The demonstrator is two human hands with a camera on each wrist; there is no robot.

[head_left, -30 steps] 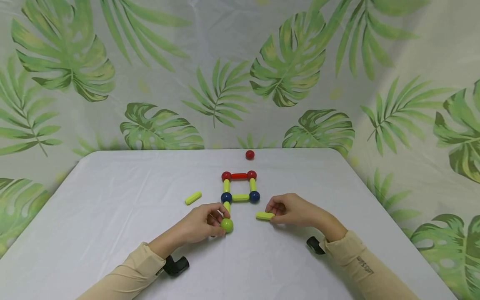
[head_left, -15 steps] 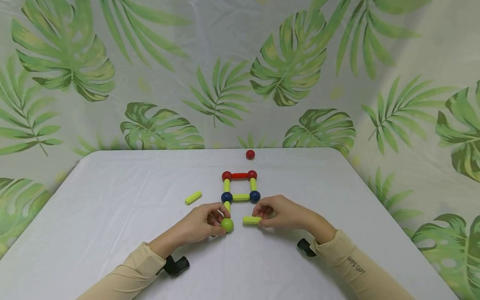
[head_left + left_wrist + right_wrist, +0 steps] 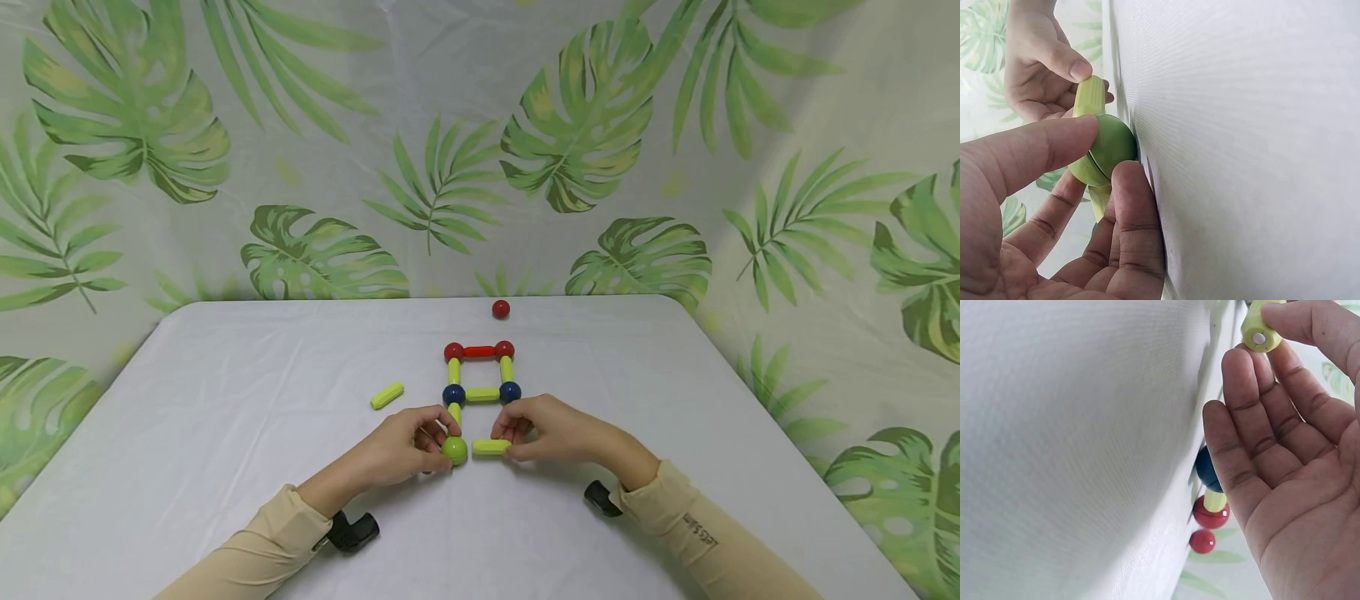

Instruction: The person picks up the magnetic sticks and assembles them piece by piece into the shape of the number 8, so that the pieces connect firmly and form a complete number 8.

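Observation:
My left hand [image 3: 401, 447] holds a green ball [image 3: 454, 451] between thumb and fingers, low against the white tabletop. A yellow-green magnetic stick [image 3: 454, 412] runs from that ball up to a blue ball [image 3: 453, 395]. To the right, my right hand [image 3: 558, 429] pinches another yellow-green stick [image 3: 489, 447] by its right end. That stick points at the green ball, with a narrow gap showing in the head view. In the right wrist view, the held stick's end [image 3: 1259, 338] has a pale round tip. The left wrist view shows the thumb [image 3: 1060, 140] on the green ball.
Beyond the hands lies a square of sticks with a second blue ball [image 3: 510, 392], two red balls [image 3: 453, 352] and a red stick [image 3: 479, 352]. A loose yellow-green stick [image 3: 387, 396] lies left. One loose red ball [image 3: 501, 309] sits near the table's far edge.
My right hand has moved left and slightly nearer to me, carrying its stick close to the green ball. The left hand has stayed put on the ball.

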